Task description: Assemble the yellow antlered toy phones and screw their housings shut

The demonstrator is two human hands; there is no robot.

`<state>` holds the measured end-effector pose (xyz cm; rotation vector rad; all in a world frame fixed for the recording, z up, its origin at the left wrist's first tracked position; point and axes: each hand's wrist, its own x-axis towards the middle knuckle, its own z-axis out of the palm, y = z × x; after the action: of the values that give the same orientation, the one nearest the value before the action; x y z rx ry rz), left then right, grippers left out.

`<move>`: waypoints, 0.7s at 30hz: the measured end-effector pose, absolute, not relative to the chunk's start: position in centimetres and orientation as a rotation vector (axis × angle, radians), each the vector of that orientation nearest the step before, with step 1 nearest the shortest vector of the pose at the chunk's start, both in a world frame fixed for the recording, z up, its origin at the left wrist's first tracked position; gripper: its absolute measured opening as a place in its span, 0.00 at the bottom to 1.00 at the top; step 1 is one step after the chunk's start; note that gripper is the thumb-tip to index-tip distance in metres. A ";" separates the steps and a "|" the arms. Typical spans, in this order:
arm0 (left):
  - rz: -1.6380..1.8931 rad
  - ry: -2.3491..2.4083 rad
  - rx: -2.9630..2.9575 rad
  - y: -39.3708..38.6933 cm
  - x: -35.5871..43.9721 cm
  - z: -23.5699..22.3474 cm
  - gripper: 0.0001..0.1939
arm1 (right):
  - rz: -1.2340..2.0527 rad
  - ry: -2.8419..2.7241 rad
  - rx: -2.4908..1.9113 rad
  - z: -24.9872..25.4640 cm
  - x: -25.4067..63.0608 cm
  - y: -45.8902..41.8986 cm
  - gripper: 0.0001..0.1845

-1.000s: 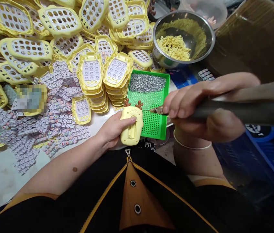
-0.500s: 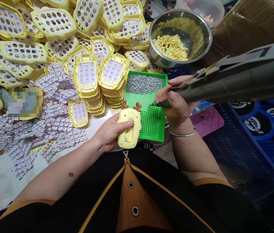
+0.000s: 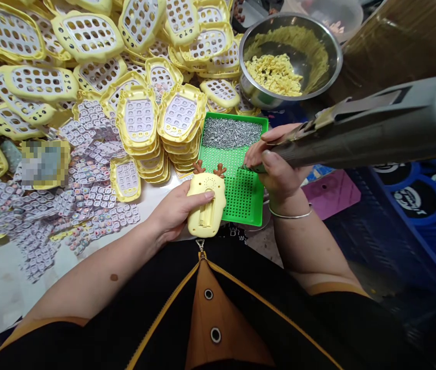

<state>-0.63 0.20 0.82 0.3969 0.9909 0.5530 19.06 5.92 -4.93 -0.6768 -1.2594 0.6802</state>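
Observation:
My left hand [image 3: 175,209] is closed around a pale yellow toy phone [image 3: 214,205] with brown antlers, its thumb lying across the back. The toy's back faces up, showing an uncovered battery slot and small holes. My right hand [image 3: 275,162] grips a long grey electric screwdriver [image 3: 357,134], whose tip points left over a green perforated tray [image 3: 241,200]. Whether a screw sits on the tip is too small to tell. Small silver screws [image 3: 231,132] fill the tray's far end. The toy is at the tray's near left edge.
Stacked yellow shells [image 3: 141,121] with white keypads stand left of the tray, beside a heap of loose keypads [image 3: 90,154]. More yellow shells [image 3: 89,36] pile up behind. A steel bowl [image 3: 256,95] holds small yellow parts. At right are a pink panel [image 3: 335,192] and blue crates [image 3: 395,241].
The screwdriver and my right hand have shifted slightly left and down. My left hand keeps the toy phone in nearly the same place. The view has moved a little.

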 end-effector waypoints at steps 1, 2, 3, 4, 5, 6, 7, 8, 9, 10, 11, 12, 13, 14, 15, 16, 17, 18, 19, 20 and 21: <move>0.552 0.994 0.400 0.2 -0.6 0.8 0.20 | 0.670 -1.261 -0.681 -4.8 19.0 5.9 0.13; 0.553 0.997 0.400 0.2 -0.6 0.9 0.20 | 0.660 -1.256 -0.679 -4.4 18.8 5.8 0.13; 0.555 0.997 0.396 0.2 -0.6 0.9 0.20 | 0.652 -1.245 -0.671 -4.0 18.7 5.6 0.13; 0.556 0.996 0.389 0.3 -0.5 0.9 0.20 | 0.638 -1.227 -0.648 -3.3 18.5 5.4 0.12; 0.556 0.994 0.383 0.3 -0.5 0.9 0.19 | 0.625 -1.208 -0.610 -2.5 18.3 5.1 0.11; 0.557 0.993 0.381 0.3 -0.4 0.9 0.19 | 0.623 -1.197 -0.570 -1.5 18.1 4.8 0.10; 0.560 0.995 0.383 0.3 -0.3 0.8 0.19 | 0.627 -1.190 -0.533 -0.5 17.9 4.4 0.08; 0.564 0.998 0.387 0.2 -0.3 0.8 0.18 | 0.645 -1.194 -0.502 0.6 17.7 4.0 0.07; 0.570 1.000 0.392 0.2 -0.2 0.8 0.17 | 0.674 -1.212 -0.484 1.6 17.6 3.6 0.07; 0.579 0.998 0.397 0.2 -0.2 0.8 0.17 | 0.709 -1.237 -0.472 2.6 17.5 3.1 0.06; 0.588 0.992 0.402 0.1 -0.1 0.7 0.16 | 0.754 -1.269 -0.472 3.3 17.3 2.8 0.06; 0.596 0.983 0.408 0.1 -0.1 0.7 0.16 | 0.798 -1.298 -0.466 4.0 17.1 2.5 0.06; 0.603 0.974 0.415 0.0 -0.2 0.6 0.15 | 0.838 -1.318 -0.451 4.4 16.8 2.3 0.06; 0.609 0.965 0.425 0.0 -0.2 0.6 0.15 | 0.868 -1.326 -0.423 4.6 16.5 2.2 0.06; 0.614 0.959 0.437 0.0 -0.3 0.6 0.15 | 0.887 -1.326 -0.398 4.7 16.1 2.1 0.06; 0.618 0.955 0.450 -0.1 -0.3 0.6 0.15 | 0.894 -1.320 -0.381 4.7 15.7 2.2 0.06; 0.619 0.953 0.465 -0.1 -0.3 0.5 0.15 | 0.887 -1.312 -0.375 4.5 15.2 2.2 0.06; 0.620 0.955 0.480 -0.1 -0.4 0.5 0.15 | 0.870 -1.304 -0.380 4.2 14.8 2.3 0.07; 0.617 0.958 0.494 0.0 -0.4 0.5 0.16 | 0.854 -1.306 -0.400 3.9 14.5 2.4 0.08; 0.612 0.963 0.507 0.0 -0.4 0.5 0.16 | 0.842 -1.315 -0.432 3.6 14.2 2.5 0.09; 0.605 0.970 0.518 0.0 -0.4 0.5 0.15 | 0.839 -1.328 -0.467 3.2 14.0 2.6 0.11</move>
<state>-0.38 0.01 0.49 0.5177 0.9696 0.6046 14.02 2.57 3.25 -0.4671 -1.3275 0.8385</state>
